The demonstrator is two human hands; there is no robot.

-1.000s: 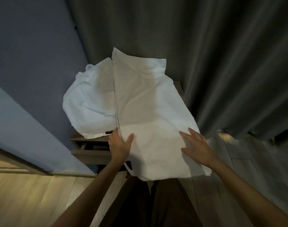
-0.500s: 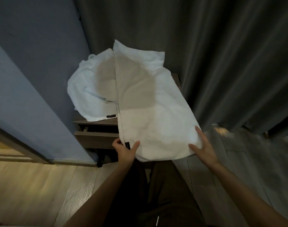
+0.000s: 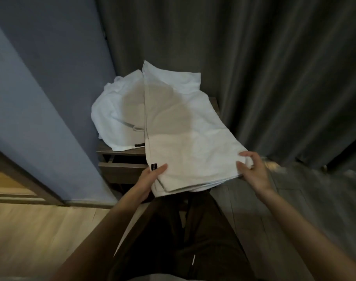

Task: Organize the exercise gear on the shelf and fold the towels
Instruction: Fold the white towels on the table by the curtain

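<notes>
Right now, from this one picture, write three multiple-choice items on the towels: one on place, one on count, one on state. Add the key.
1. Where does the crumpled towel lie? A. in a basket; B. on the stand, left of the long towel; C. on a chair.
2. How many white towels show? A. one; B. two; C. four.
3. Who holds the long towel's near end? A. the left hand and the right hand; B. the left hand alone; C. neither hand.
Key: 1 B, it is heaped on the stand; 2 B, only those two appear; 3 A, each hand grips a near corner.
</notes>
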